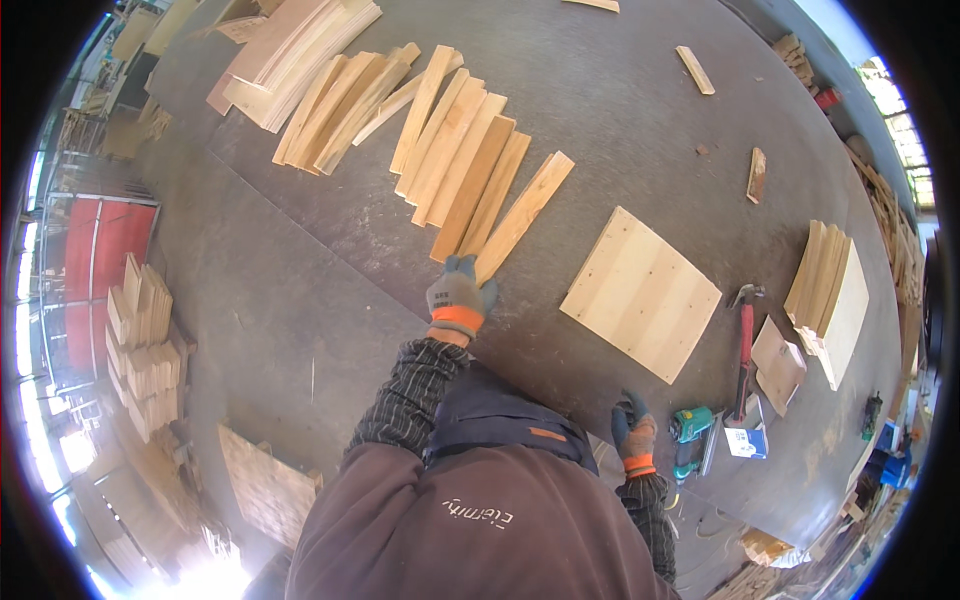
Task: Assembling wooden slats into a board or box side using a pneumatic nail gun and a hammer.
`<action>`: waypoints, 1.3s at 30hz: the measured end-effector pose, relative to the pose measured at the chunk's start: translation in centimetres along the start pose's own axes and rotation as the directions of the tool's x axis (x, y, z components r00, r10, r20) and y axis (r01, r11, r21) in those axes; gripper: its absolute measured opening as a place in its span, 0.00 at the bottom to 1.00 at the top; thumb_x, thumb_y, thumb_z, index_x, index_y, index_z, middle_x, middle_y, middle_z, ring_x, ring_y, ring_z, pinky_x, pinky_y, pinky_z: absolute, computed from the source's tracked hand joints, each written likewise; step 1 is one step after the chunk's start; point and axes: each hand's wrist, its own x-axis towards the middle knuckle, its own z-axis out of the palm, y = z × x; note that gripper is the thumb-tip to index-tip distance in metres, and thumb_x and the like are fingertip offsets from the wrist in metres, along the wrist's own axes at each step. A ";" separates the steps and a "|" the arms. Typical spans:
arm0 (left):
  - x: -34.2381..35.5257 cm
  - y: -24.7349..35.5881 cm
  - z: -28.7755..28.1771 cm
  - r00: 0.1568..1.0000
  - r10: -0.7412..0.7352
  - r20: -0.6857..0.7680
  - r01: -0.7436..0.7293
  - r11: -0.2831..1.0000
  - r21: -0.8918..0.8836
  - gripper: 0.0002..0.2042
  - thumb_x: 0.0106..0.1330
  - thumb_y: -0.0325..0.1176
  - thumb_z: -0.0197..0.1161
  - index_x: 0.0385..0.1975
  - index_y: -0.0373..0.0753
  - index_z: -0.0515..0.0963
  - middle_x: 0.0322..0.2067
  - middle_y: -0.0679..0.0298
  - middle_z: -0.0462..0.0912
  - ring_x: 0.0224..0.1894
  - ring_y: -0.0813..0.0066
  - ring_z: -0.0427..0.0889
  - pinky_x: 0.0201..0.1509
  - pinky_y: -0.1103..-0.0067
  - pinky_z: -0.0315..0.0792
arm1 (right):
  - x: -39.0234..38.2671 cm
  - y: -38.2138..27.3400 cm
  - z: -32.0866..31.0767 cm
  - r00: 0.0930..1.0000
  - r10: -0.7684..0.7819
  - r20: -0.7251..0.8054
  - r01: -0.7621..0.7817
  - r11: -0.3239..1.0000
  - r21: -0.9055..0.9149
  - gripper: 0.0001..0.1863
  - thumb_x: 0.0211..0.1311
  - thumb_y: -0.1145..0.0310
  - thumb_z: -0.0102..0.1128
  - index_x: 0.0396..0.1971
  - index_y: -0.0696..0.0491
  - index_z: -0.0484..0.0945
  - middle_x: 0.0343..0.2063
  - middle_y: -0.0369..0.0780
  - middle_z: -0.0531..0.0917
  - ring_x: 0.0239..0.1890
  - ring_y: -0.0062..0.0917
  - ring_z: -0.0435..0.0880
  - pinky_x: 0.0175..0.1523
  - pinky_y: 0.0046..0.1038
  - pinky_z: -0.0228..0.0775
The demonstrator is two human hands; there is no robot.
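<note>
My left hand, in a grey glove with an orange cuff, is closed on the near end of a wooden strip. That strip lies slanted on the dark table, just right of a row of similar strips. My right hand, gloved alike, hovers by the table's near edge, fingers loosely bent and apart, with nothing seen in them. Right beside it lies a teal nail gun. Ahead of that hand rests a square wooden panel of joined boards.
A red-handled hammer, a white and blue box and brown sheet pieces lie at right, before stacked boards. More boards stand far left. Wood stacks are off the left side. Offcuts lie farther back.
</note>
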 end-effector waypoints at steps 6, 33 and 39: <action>-1.0 -0.1 1.6 0.997 -0.065 -0.029 0.066 0.997 0.027 0.29 0.65 0.50 0.68 0.62 0.39 0.76 0.63 0.46 0.76 0.46 0.44 0.89 0.49 0.54 0.82 | 0.8 -0.5 0.4 0.997 -0.057 0.042 0.058 0.998 -0.019 0.23 0.67 0.71 0.67 0.62 0.55 0.80 0.39 0.41 0.89 0.40 0.23 0.88 0.46 0.27 0.81; 14.9 -10.0 -8.3 0.905 -0.159 -0.395 0.088 0.977 -0.192 0.26 0.66 0.44 0.71 0.61 0.38 0.76 0.59 0.47 0.79 0.54 0.41 0.83 0.54 0.55 0.79 | 1.8 -3.1 1.6 0.985 -0.154 0.076 0.166 0.967 -0.195 0.22 0.68 0.73 0.68 0.60 0.58 0.80 0.39 0.38 0.88 0.41 0.20 0.85 0.48 0.24 0.79; 22.8 -13.3 -12.9 0.740 -0.001 -0.672 0.165 0.970 0.180 0.27 0.66 0.42 0.70 0.65 0.42 0.76 0.63 0.48 0.76 0.65 0.42 0.75 0.60 0.57 0.77 | 0.7 -0.9 1.0 0.994 0.098 0.054 -0.096 0.995 -0.039 0.21 0.67 0.72 0.68 0.59 0.57 0.81 0.38 0.38 0.88 0.41 0.22 0.86 0.49 0.27 0.79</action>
